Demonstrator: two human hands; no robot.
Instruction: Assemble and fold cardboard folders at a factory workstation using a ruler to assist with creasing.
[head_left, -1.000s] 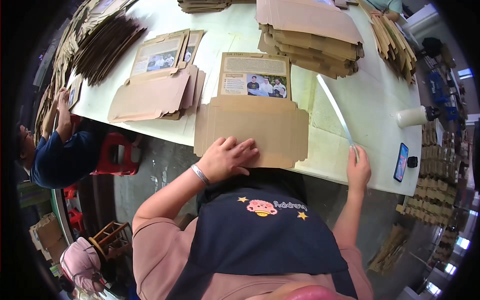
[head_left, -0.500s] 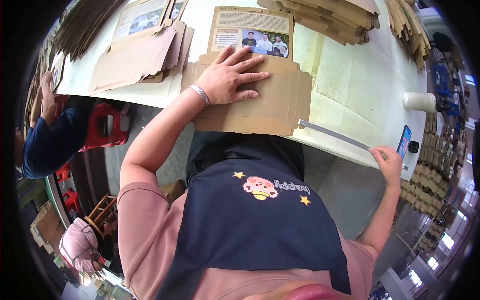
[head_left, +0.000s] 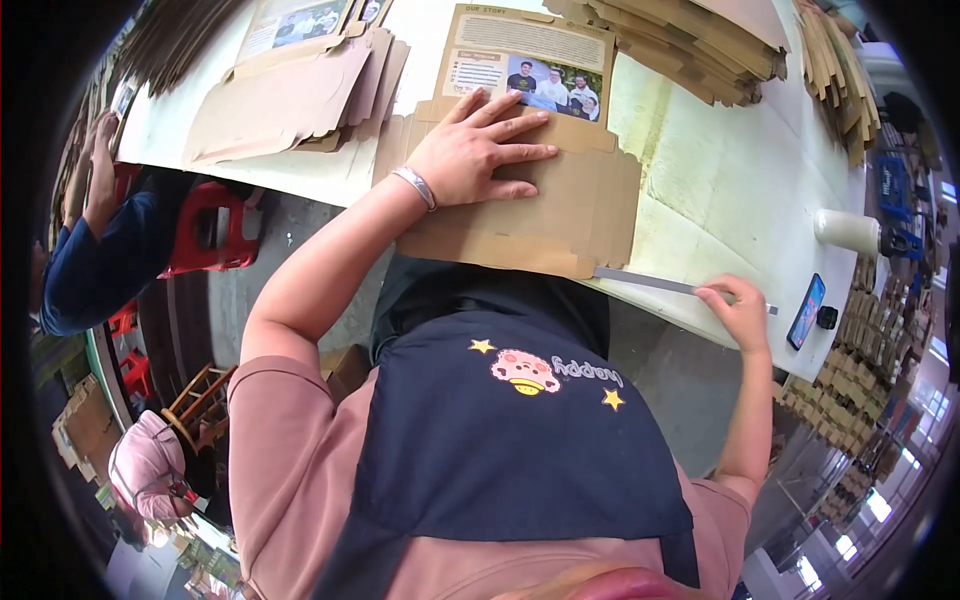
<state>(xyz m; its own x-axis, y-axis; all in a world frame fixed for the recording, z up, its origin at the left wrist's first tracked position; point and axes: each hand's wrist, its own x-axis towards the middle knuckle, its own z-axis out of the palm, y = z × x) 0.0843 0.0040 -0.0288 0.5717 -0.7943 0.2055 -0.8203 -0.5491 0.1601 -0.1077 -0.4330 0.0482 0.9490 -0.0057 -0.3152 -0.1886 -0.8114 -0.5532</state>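
A flattened cardboard box blank (head_left: 560, 210), with print and a photo of people on its far panel, lies at the table's front edge. My left hand (head_left: 470, 155) rests flat on it, fingers spread. To the right, the fingertips of my right hand (head_left: 738, 305) pinch a long, thin grey strip (head_left: 650, 281). The strip's left end meets the blank's near right corner; whether it passes under the cardboard I cannot tell. Its other end sticks out beyond my fingers.
Stacks of cardboard blanks lie at left (head_left: 290, 110), far middle (head_left: 700, 45) and far right (head_left: 840, 80). A white roll (head_left: 845, 231) and a phone (head_left: 806, 312) are on the right. Another person's arm (head_left: 95, 260) and a red stool (head_left: 212, 230) are at left.
My right hand has moved left toward the blank, and the grey strip has shifted left with it. My left hand stays flat on the cardboard. The whole view has shifted slightly.
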